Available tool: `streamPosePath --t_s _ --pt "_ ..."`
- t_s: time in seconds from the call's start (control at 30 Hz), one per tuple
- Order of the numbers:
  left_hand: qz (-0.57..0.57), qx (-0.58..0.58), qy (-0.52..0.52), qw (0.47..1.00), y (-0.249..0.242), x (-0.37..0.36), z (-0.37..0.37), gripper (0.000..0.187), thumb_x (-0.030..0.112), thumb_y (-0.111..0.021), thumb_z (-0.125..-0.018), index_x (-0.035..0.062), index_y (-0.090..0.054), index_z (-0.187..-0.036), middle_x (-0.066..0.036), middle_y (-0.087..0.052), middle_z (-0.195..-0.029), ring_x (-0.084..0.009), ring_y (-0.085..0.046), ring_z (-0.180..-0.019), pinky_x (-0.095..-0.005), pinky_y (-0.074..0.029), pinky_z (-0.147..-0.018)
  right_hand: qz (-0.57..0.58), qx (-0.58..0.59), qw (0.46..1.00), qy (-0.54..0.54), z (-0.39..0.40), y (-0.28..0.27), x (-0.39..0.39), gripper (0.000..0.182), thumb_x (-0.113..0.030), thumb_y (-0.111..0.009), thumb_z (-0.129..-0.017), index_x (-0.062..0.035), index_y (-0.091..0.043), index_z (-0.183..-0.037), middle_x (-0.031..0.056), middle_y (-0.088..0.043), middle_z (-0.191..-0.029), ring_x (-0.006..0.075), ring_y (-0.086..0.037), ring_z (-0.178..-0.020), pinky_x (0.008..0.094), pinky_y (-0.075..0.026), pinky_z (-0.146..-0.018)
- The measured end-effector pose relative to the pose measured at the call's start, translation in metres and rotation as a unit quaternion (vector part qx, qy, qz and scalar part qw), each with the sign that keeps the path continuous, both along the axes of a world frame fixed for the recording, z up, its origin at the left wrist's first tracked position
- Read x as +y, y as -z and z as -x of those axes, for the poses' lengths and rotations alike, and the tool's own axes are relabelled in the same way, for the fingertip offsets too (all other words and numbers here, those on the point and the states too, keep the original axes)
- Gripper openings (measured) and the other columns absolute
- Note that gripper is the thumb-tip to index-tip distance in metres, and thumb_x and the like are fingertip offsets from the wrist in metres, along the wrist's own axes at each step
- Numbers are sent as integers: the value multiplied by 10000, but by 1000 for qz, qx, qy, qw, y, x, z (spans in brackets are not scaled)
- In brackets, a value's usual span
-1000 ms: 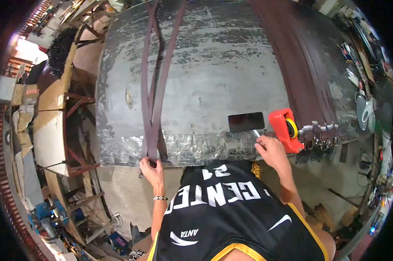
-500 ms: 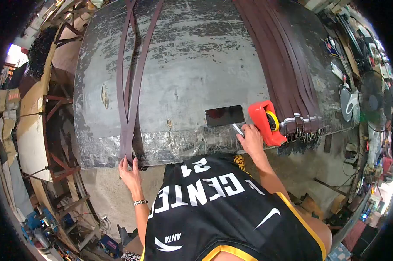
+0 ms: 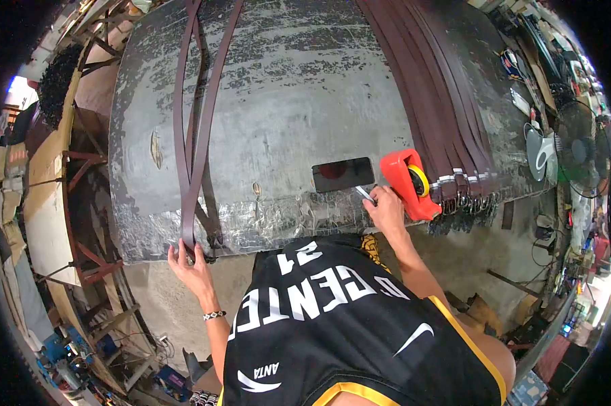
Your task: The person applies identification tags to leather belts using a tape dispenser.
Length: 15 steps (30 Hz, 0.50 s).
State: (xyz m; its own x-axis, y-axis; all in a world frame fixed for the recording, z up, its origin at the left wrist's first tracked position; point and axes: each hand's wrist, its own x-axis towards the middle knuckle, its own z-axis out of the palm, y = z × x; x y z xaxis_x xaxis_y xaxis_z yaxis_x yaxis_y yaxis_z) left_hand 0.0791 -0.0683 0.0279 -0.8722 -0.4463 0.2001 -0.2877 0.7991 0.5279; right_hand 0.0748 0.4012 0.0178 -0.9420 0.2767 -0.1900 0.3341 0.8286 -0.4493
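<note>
At the table's front edge, the fingers of my left hand (image 3: 193, 271) close around the lower ends of two long, narrow brown straps (image 3: 204, 135). These overlap near the hand and spread apart up the table. My right hand (image 3: 388, 211) grips a slim, silvery-white stick-like object (image 3: 365, 193); its far end is by the phone and its kind I cannot tell. Just above lies a black phone (image 3: 342, 174), screen up. Close on the right of this hand stands a red tape dispenser (image 3: 403, 177) with a yellow-cored roll.
A thick row of brown straps (image 3: 441, 101), with metal clasps at the near ends, lies along the right of the worn grey table (image 3: 285, 122). Grey-handled scissors (image 3: 537, 154) and a black fan (image 3: 581, 149) are farther right. A wooden rack (image 3: 48, 216) stands at left.
My left hand has shifted slightly left along the edge, its fingers spread wider, and the strap ends moved with it. My right hand keeps its grip. The whole view has shifted a little.
</note>
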Motion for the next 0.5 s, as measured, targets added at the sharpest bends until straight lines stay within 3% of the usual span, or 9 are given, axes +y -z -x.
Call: streamPosePath --t_s 0.07,0.17,0.23,0.33,0.5 --pt "-10 -12 -4 1000 -2 -1 1 412 136 -739 -840 1 -644 -1218 -202 -550 -1232 -340 -570 -1116 -427 -456 -967 16 24 1000 5 0 9 5 231 -189 -743 -792 -20 -634 -906 180 -651 -956 385 -639 -870 459 -512 -738" --pt "-32 -33 -2 999 0 -4 1 347 101 -731 -813 -41 -619 -1109 -179 -582 -1107 -320 -588 -1009 -415 -464 -912 139 -34 987 71 6 14 9 208 -158 -745 -785 -12 -644 -893 171 -684 -873 326 -665 -752 425 -516 -674" --pt "-36 -35 0 999 14 -7 1 303 92 -724 -796 -53 -581 -1020 -171 -590 -1037 -315 -590 -932 -412 -472 -858 241 -25 965 97 6 50 22 193 -136 -743 -788 -1 -656 -895 142 -693 -813 260 -655 -690 389 -510 -624" --pt "-34 -79 10 996 13 -7 4 324 119 -741 -771 -37 -527 -957 -176 -595 -949 -325 -582 -842 -417 -469 -785 340 -67 923 167 12 44 23 166 -110 -733 -798 13 -671 -890 94 -689 -763 169 -629 -645 335 -487 -546" --pt "-41 -152 9 987 16 -14 6 356 183 -753 -771 -31 -532 -950 -177 -587 -836 -334 -584 -800 -432 -464 -754 358 -136 901 205 15 37 29 131 -100 -695 -829 20 -679 -878 66 -682 -749 114 -599 -591 284 -419 -437"
